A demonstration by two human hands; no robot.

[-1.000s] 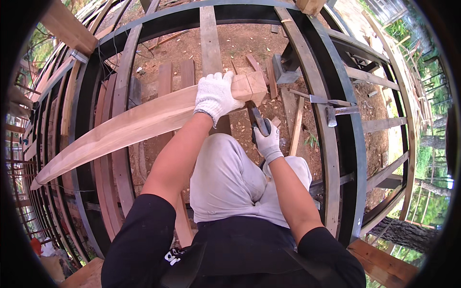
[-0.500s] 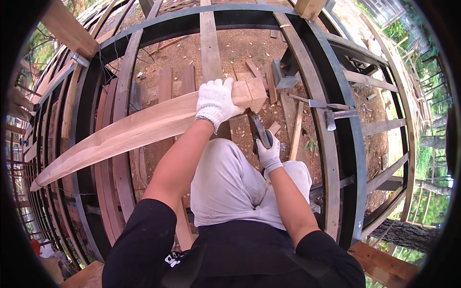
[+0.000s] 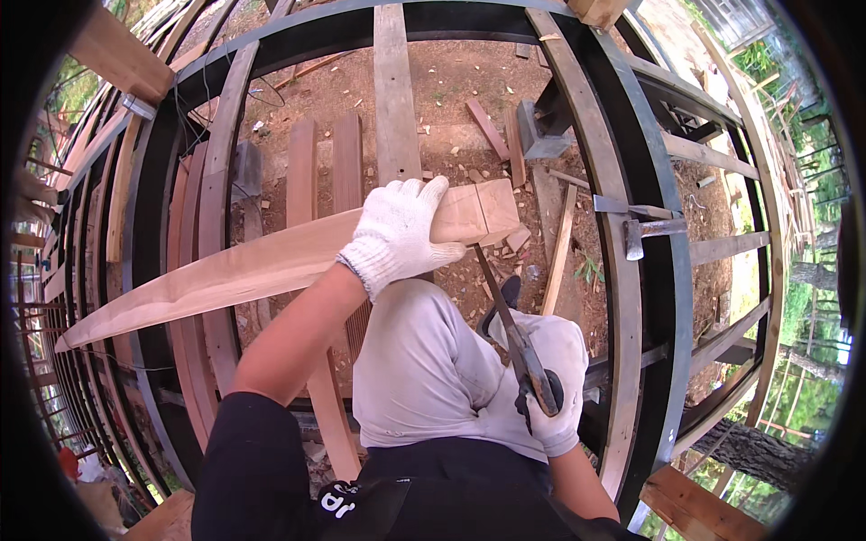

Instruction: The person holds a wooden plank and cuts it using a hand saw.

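Note:
A long, curved, tapering piece of pale timber slants across in front of me, its squared end at the right marked by a line running across it. My left hand, in a white knit glove, grips this timber over the top near that end, thumb along the near side. In my gloved right hand, fingers are wrapped round the dark handle of a handsaw. Its narrow blade slopes up and away, and its tip meets the near edge of the timber close to the line. My right hand is low, over my right thigh.
A hammer and a chisel-like tool lie on the plank and dark beam at right. Dark beams and a middle plank frame the ground below, which holds reddish boards, wood chips and a grey block.
My right hand has drawn the saw back toward my body, showing more of its blade. My left hand stays on the timber, and the view has shifted slightly.

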